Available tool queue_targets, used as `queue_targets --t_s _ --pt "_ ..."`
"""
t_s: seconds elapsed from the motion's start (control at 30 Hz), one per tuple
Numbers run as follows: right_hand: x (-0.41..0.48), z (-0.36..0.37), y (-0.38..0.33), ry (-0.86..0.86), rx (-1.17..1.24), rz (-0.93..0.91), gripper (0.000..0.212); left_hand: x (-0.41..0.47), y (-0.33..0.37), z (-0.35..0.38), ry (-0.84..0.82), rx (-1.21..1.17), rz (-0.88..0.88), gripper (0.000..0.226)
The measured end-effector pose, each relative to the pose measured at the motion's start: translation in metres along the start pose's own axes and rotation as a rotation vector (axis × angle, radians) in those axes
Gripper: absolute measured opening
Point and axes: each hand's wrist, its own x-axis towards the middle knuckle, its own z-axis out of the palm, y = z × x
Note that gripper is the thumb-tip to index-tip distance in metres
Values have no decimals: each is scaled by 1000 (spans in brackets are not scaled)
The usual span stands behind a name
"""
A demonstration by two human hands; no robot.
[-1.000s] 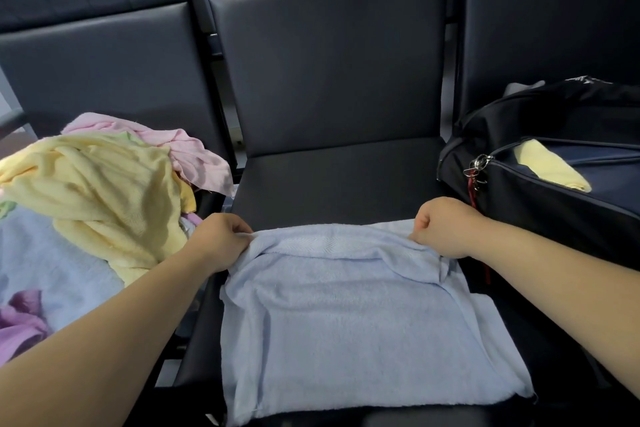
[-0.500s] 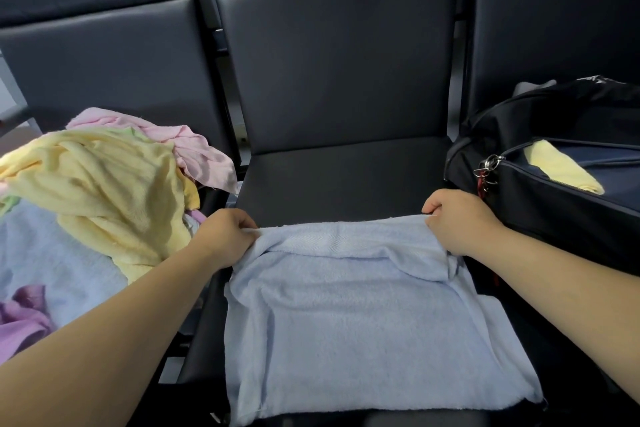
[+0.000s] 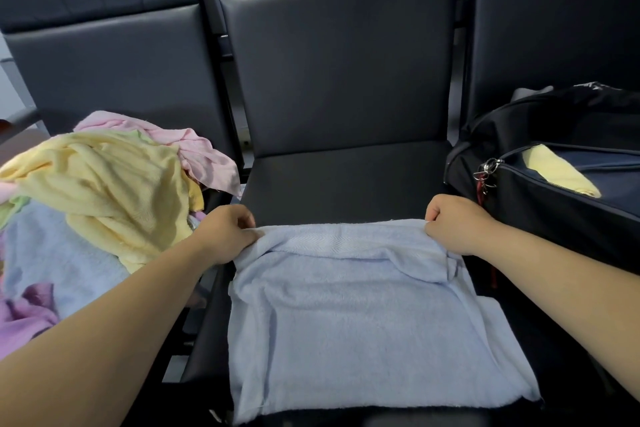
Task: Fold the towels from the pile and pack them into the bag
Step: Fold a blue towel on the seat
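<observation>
Blue towel (image 3: 363, 340) lies flat on the middle seat (image 3: 346, 180), near edge hanging just over the seat front. Far edge runs left to right and is doubled back on itself in a narrow band.

Left hand (image 3: 227, 234) pinches the far left corner, fingers curled on the cloth. Right hand (image 3: 457, 224) pinches the far right corner the same way, knuckles up. Both grip towel; neither is free. Cloth is drawn fairly taut between them along the far edge, with some slack and a crease under the right hand.

Key relation: the body of the towel lies from the hands towards the person, so the held edge is the far one. A fold would likely bring that edge towards the near edge, both hands travelling together. The two hands sit about level, so the edge should come over square.

Bag (image 3: 554, 236) sits on the right seat, just beside the right hand, zip open, a yellow towel (image 3: 561, 175) already inside. Right hand is the nearer one for packing. Pile (image 3: 104, 191) of loose towels is on the left seat, close by the left hand.

Judgement: folding stage, packing of this piece not yet begun.
</observation>
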Motion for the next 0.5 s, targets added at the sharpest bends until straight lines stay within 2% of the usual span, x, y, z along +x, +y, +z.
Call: queue_targets --t_s 0.1,0.23,0.37,0.5 --pt "-7 -1 3 51 7 -55 16 -6 -1 -6 8 -244 -30 27" --pt "-13 -1 6 89 82 -93 19 -11 -4 -18 27 -440 -54 34" --pt "-21 -6 1 139 180 -87 20 -22 -7 -28 13 -561 -33 39" --pt "-28 -11 -3 201 382 -103 18 -33 -8 -38 26 -639 12 41"
